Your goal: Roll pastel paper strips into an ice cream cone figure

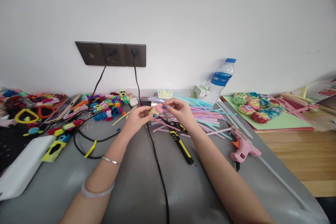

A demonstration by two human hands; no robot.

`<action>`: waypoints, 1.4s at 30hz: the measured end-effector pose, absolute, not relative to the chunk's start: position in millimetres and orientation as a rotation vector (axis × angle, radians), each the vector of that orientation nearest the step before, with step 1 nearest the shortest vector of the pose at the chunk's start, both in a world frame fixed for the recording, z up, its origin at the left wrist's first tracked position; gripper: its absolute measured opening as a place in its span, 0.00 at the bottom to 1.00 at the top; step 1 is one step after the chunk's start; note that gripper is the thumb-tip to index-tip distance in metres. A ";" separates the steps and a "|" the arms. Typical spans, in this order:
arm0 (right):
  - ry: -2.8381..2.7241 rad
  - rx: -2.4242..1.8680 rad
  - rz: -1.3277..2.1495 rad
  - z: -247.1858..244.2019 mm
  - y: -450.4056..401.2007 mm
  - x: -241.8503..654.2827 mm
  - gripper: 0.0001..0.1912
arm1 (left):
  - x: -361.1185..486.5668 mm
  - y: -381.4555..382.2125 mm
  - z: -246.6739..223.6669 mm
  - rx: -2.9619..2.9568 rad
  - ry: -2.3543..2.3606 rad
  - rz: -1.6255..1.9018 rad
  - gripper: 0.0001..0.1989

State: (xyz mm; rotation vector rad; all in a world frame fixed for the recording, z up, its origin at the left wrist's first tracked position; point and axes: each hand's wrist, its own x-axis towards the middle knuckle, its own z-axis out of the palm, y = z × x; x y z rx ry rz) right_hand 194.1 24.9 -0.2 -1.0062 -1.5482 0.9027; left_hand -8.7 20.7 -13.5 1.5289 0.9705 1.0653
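Between my two hands is a small pink and pale-yellow paper flower, held just above the table. My left hand pinches its yellow side between thumb and fingers. From the other side, my right hand has thumb and fingers closed on the pink part. Under my hands lie many pastel strips in pink, purple and aqua. A pair of yellow-and-black pliers rests beneath my right wrist, its head partly covered by the strips and hand.
A pink glue gun lies at the right, near a clear glue stick. Crumpled paper flowers sit on green paper. A water bottle leans by the wall. Black cables cross the table; fuzzy colourful crafts and a white case are left.
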 end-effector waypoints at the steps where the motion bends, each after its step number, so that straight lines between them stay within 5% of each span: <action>1: -1.550 -1.007 0.901 -0.3 24.8 194.1 0.13 | -8.8 20.7 -13.6 1.530 0.970 1.066 0.22; 42: -1.541 -0.989 0.912 -0.9 26.1 194.2 0.11 | -8.3 19.3 -10.3 1.536 0.985 1.065 0.21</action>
